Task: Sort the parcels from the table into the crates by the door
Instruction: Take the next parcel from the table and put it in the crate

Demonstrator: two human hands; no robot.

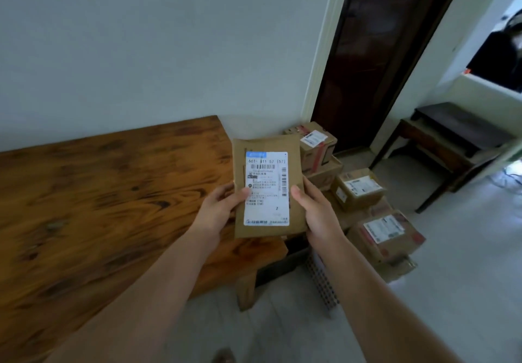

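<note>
Beside table (84, 207), both hands, L (217, 210), R (316, 212), gripping parcel (268, 190)

The fine print on the white shipping label (267, 188) of the flat brown cardboard parcel (295, 150) is too small to read below its top number row. The fingers of both hands are hidden behind that parcel; only the thumbs show. A perforated white crate (322, 283) by the dark wooden door (367, 51) is mostly covered by the right forearm. The brown wooden table (99, 207) runs off the left edge. The stacked brown cardboard boxes (364, 190) look blurred.
</note>
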